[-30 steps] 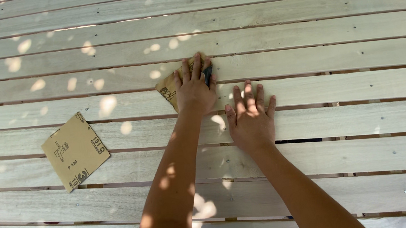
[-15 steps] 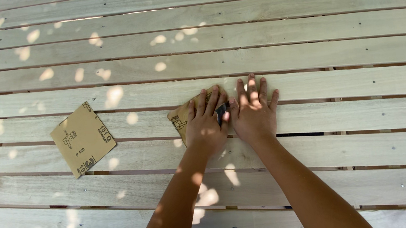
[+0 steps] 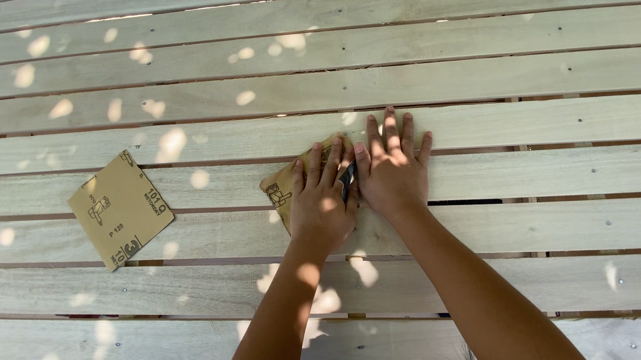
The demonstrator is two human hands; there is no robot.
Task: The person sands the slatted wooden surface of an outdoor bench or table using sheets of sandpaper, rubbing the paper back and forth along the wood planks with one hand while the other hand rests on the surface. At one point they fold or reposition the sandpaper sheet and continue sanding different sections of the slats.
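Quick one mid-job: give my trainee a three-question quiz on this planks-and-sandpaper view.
1. True or false: the left hand presses flat on a sandpaper sheet.
2. Where does the spare sandpaper square lie: A) left of both hands, B) under the right hand, C) beyond the fingertips?
3. What do both hands rest over?

Key: 1 true; 2 A; 3 pale wooden planks, laid side by side with narrow gaps.

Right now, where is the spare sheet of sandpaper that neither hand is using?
In the head view the loose sandpaper sheet lies flat on the wooden planks, at the left of the picture, apart from the left hand, which presses on another piece.
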